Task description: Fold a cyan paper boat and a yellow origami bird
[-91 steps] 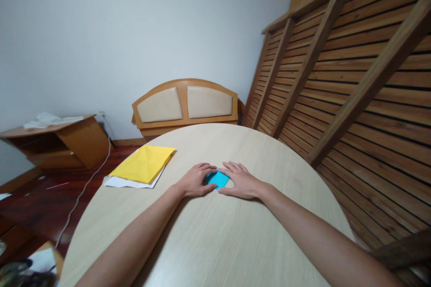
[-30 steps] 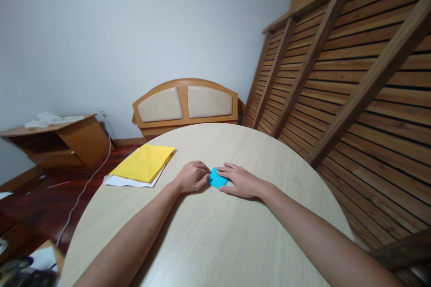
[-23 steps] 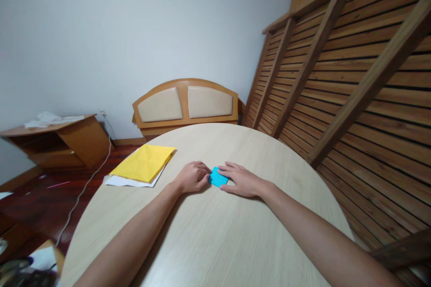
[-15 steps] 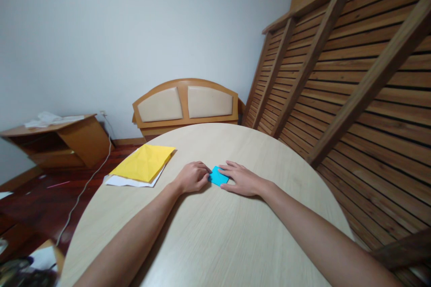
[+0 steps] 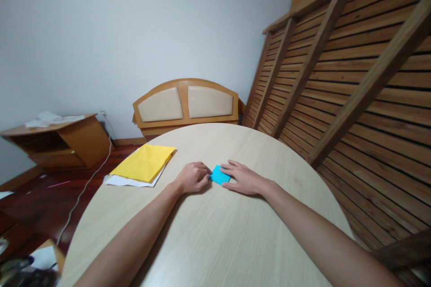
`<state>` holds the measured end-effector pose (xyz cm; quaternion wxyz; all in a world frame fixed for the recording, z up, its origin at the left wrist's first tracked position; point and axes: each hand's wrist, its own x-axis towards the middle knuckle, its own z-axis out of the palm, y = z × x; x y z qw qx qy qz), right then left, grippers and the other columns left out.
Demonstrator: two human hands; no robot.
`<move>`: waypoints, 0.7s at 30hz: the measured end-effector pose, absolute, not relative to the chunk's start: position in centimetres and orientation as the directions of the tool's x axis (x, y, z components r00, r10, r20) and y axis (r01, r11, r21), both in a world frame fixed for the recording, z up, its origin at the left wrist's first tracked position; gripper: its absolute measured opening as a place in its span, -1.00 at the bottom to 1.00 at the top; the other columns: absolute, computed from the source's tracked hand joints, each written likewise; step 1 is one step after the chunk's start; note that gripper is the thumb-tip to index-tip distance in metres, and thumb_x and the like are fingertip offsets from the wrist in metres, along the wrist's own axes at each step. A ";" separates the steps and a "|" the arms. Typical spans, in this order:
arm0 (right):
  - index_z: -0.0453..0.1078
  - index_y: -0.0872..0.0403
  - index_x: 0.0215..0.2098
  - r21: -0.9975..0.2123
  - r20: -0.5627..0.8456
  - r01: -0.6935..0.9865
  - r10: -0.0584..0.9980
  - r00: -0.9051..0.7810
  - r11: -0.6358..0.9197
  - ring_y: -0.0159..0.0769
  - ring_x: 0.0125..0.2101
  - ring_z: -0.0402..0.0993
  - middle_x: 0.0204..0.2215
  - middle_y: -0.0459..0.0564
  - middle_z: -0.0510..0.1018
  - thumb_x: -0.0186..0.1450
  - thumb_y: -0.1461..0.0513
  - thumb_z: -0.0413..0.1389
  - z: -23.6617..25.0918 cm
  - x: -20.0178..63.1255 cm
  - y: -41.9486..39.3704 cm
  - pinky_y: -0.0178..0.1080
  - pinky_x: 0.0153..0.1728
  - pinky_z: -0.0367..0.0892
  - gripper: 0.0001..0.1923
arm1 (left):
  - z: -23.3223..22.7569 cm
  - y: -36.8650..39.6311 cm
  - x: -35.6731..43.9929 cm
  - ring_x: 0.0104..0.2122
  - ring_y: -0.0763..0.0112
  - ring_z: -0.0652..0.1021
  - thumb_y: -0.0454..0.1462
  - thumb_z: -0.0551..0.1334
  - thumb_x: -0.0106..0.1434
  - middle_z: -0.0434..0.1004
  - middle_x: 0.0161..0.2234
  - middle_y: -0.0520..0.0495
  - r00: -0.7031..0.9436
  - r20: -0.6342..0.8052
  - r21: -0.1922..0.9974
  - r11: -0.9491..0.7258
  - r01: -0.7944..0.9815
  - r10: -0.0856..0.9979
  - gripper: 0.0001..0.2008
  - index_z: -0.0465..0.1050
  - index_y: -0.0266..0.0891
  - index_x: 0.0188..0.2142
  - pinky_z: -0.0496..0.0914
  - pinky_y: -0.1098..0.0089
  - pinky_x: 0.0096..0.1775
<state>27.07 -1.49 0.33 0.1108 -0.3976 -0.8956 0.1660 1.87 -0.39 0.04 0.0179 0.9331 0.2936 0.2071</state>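
A small piece of folded blue paper (image 5: pixel 217 176) lies flat on the round table (image 5: pixel 235 237), between my two hands. My left hand (image 5: pixel 194 177) is closed at its left corner, thumb and fingertips pinching that edge. Over its right side rests my right hand (image 5: pixel 243 177), fingers spread and lying flat, with the fingertips touching the paper and the thumb near its lower right edge. Part of the paper's right side is hidden under those fingers.
A creased yellow sheet (image 5: pixel 144 163) lies on white paper (image 5: pixel 129 182) at the table's left. Behind the table stands a headboard (image 5: pixel 185 104); wooden slats (image 5: pixel 336 89) lean along the right. A low cabinet (image 5: pixel 81 141) and a cable (image 5: pixel 88 184) are at left.
The blue paper and my right hand have shifted very slightly to the right. My left hand stays at the paper's left corner.
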 end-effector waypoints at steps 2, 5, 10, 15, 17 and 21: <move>0.27 -0.01 0.28 -0.391 0.073 0.672 0.749 -0.658 0.629 0.07 0.36 -0.10 0.33 -0.03 0.20 0.30 -0.11 0.05 0.3 27.1 -1.5 0.06 0.32 -0.07 -0.33 | 0.0 -0.4 1.9 -0.22 0.28 0.58 -0.31 0.05 0.28 0.65 -0.25 -0.11 0.743 0.377 0.159 -0.829 0.536 0.553 -0.72 0.56 -0.23 -0.26 0.44 0.28 -0.09; 0.27 0.01 0.29 -0.387 0.086 0.667 0.745 -0.661 0.636 0.07 0.35 -0.08 0.33 -0.01 0.22 0.31 -0.11 0.05 0.2 27.0 -1.4 0.05 0.31 -0.06 -0.33 | -0.1 -0.3 1.8 -0.25 0.28 0.59 -0.28 0.04 0.30 0.64 -0.30 -0.12 0.736 0.371 0.160 -0.820 0.550 0.566 -0.71 0.56 -0.22 -0.29 0.44 0.28 -0.10; 0.26 0.03 0.29 -0.370 0.098 0.665 0.739 -0.667 0.649 0.05 0.34 -0.04 0.32 -0.01 0.23 0.31 -0.11 0.05 -0.1 27.0 -1.3 0.02 0.31 -0.05 -0.32 | -0.2 -0.4 1.8 -0.17 0.25 0.59 -0.25 0.05 0.32 0.64 -0.22 -0.13 0.740 0.353 0.160 -0.816 0.555 0.573 -0.71 0.56 -0.19 -0.19 0.44 0.26 -0.04; 0.23 0.02 0.31 -0.374 0.111 0.662 0.740 -0.664 0.650 0.03 0.34 -0.02 0.30 -0.02 0.26 0.32 -0.08 0.05 0.1 27.0 -1.5 0.00 0.31 -0.04 -0.33 | -0.3 -0.5 2.2 0.07 0.21 0.49 -0.25 0.09 0.31 0.52 0.08 -0.11 0.785 0.313 0.168 -0.845 0.508 0.535 -0.60 0.42 -0.17 0.12 0.37 0.19 0.11; 0.23 0.02 0.31 -0.378 0.113 0.656 0.735 -0.668 0.654 0.04 0.33 0.01 0.29 -0.01 0.28 0.31 -0.07 0.06 0.3 27.2 -1.5 0.01 0.31 -0.03 -0.32 | -0.4 -0.5 2.3 0.10 0.20 0.47 -0.24 0.12 0.31 0.50 0.11 -0.12 0.789 0.309 0.179 -0.847 0.500 0.531 -0.60 0.43 -0.18 0.12 0.34 0.18 0.15; 0.33 0.02 0.24 -0.380 0.139 0.630 0.715 -0.685 0.677 0.06 0.28 0.12 0.22 0.02 0.39 0.29 -0.05 0.10 0.8 27.8 -1.1 0.02 0.27 0.04 -0.38 | -0.6 -0.2 2.3 0.07 0.19 0.50 -0.21 0.15 0.32 0.52 0.09 -0.15 0.784 0.329 0.190 -0.851 0.491 0.526 -0.62 0.45 -0.19 0.10 0.36 0.16 0.12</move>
